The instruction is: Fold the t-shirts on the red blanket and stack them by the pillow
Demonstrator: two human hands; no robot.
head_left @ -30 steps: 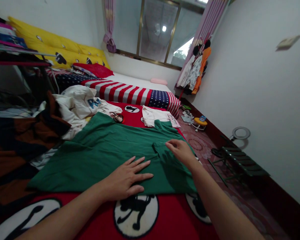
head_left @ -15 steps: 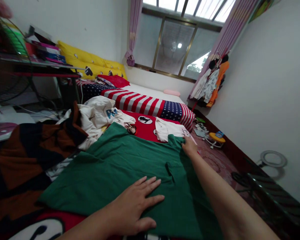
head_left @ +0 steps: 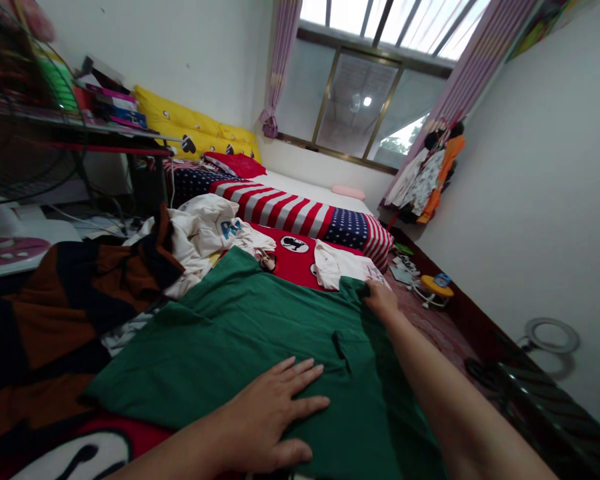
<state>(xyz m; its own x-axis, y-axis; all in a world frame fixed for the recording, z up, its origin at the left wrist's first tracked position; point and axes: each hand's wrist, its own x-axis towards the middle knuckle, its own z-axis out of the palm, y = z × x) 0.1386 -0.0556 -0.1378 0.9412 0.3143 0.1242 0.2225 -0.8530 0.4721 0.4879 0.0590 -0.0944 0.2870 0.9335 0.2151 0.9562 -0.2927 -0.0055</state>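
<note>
A dark green T-shirt (head_left: 220,340) lies spread over a red printed blanket (head_left: 300,267). My left hand (head_left: 275,413) rests flat on the near part of the shirt, fingers spread. At the shirt's far right corner, my right hand (head_left: 381,300) is closed on the green cloth; its fingertips are partly hidden. Just beyond that corner lies a white garment with a print (head_left: 347,261). To the left are a crumpled white garment (head_left: 205,223) and a brown-and-navy striped garment (head_left: 80,300), which lies beside the shirt's left edge.
A bed with a stars-and-stripes cover (head_left: 290,205) stands beyond the blanket. At the left is a cluttered desk (head_left: 115,141) near a fan. Clothes (head_left: 433,173) hang by the window. A yellow stool (head_left: 436,287) and a ring light (head_left: 551,335) are on the right.
The view has shifted slightly, so the room appears a little further right. My left hand stays flat on the shirt, and my right hand still holds its far corner.
</note>
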